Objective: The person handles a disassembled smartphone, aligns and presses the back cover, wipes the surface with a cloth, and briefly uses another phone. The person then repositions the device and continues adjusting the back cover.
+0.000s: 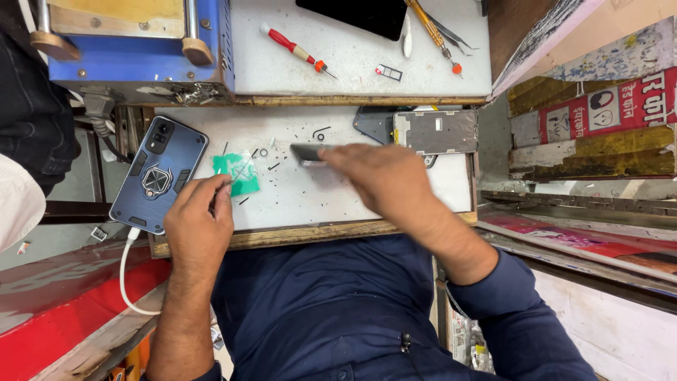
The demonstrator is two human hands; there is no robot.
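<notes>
While pinched at its near end by the right hand (384, 180), small dark phone (308, 152) lies flat on the white worktop (352, 190), long axis running left-right, poking out leftward from the fingers (337, 156). Left hand (199, 219) well apart to the left, fingers bunched around what looks like a thin tool, tip touching the green pad (238, 173); exact grip hard to tell. Right hand clearly nearer the phone. Tiny screws scattered between both hands. Grey metal frame (436, 131) just beyond the right hand. Blue cased phone (156, 173) left of the pad, white cable (125, 271) plugged in. Red screwdriver (296, 49) on the upper shelf. No containers seen.
</notes>
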